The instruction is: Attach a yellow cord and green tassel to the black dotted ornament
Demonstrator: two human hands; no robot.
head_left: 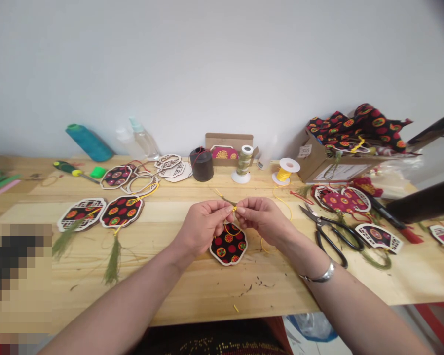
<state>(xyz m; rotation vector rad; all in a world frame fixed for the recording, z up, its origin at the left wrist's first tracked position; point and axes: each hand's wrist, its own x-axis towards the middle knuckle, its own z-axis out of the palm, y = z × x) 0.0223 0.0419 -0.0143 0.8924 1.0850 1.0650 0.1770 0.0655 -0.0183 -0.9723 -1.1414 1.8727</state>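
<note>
Both hands meet over the middle of the table, pinching a small knot in a yellow cord [235,209]. My left hand [203,222] is closed, thumb and forefinger on the cord from the left. From the right, my right hand [262,217] pinches the same cord, its fingers closed. Just below them lies a lobed fabric pendant [228,249], black with red and yellow flowers and a pale rim; the hands cover its upper edge. A yellow strand loops from the knot toward the pendant. Another strand runs right, partly behind my right hand.
Black-handled scissors [323,229] lie right of my right arm. A yellow cord spool [284,172], black thread spool [202,165] and cardboard box [318,160] stand behind. Tasselled pendants [121,211] lie left. A dark post [422,199] juts in from the right.
</note>
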